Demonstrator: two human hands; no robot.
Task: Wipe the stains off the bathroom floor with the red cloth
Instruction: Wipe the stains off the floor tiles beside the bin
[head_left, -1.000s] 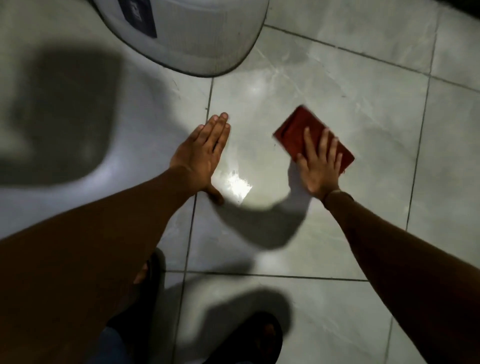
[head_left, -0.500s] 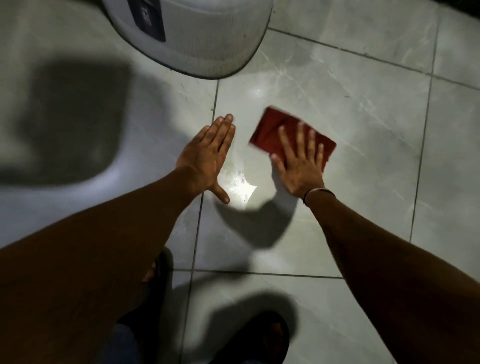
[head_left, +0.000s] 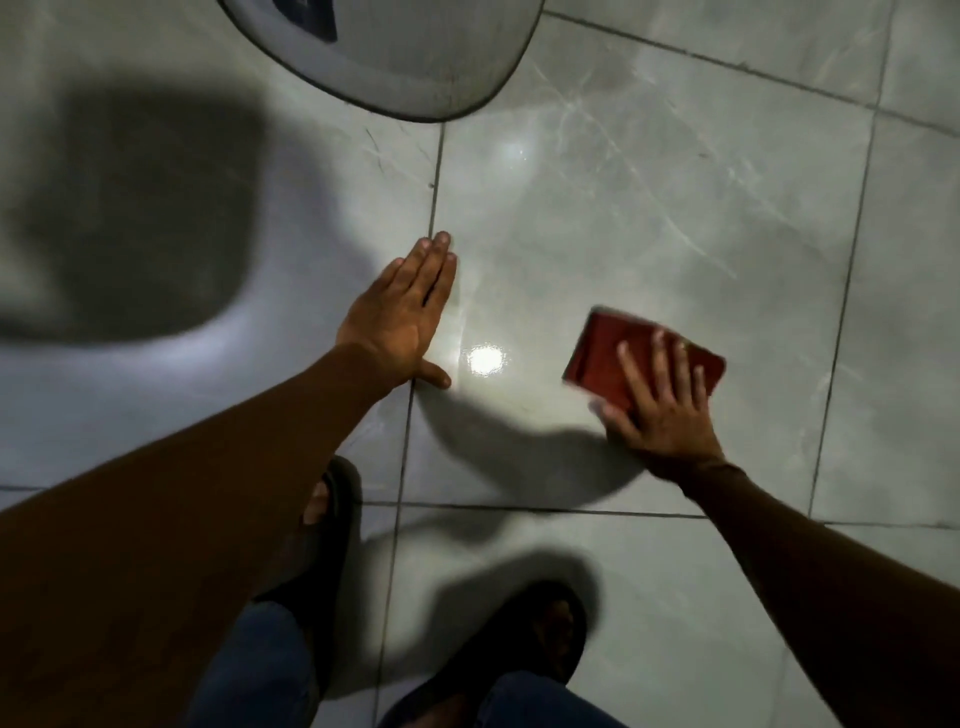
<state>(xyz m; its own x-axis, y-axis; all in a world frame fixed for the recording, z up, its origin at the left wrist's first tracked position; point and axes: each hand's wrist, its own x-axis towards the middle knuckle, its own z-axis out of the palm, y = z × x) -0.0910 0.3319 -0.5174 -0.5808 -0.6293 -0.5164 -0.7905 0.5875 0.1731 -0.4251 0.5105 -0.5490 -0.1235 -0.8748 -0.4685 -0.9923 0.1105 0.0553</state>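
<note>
The red cloth, folded into a flat rectangle, lies on the pale grey floor tile right of centre. My right hand presses flat on its near right part, fingers spread over it. My left hand rests flat on the floor beside a grout line, fingers together, thumb out, holding nothing. A bright light glare shines on the wet-looking tile between the two hands. No distinct stain stands out on the tile.
The rounded base of a white fixture stands at the top, just beyond my left hand. My two feet in dark sandals are at the bottom. Dark shadows fall over the left tiles.
My right hand has slid the red cloth to the right and toward me, away from my left hand. The left hand stays planted on the floor.
</note>
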